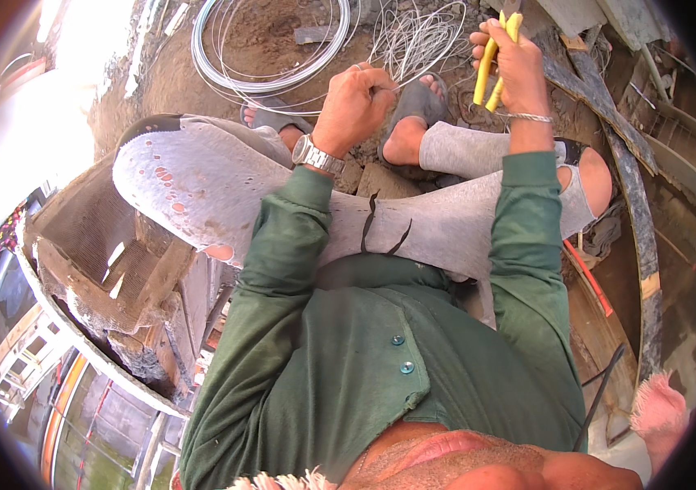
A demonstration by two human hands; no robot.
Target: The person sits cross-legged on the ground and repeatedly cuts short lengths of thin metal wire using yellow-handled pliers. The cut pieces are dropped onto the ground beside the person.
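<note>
My left hand [356, 106], a watch on its wrist, is closed in a pinch on a thin wire beside the coils. Its fingertips are partly hidden. My right hand [525, 69] grips a pair of pliers [486, 72] by the yellow handles; the jaws run out at the top edge of the view. Ahead of my left hand lies a large ring-shaped coil of pale wire [203, 59] on the ground. A looser tangle of wire [417, 37] sits between my two hands, just beyond my feet.
Wooden planks [638, 220] lie along the right side. A short red bar [589, 278] rests near my right knee. At left stands a battered brown container [91, 269] by a curved pale rim. Bare soil [274, 28] shows inside the coil.
</note>
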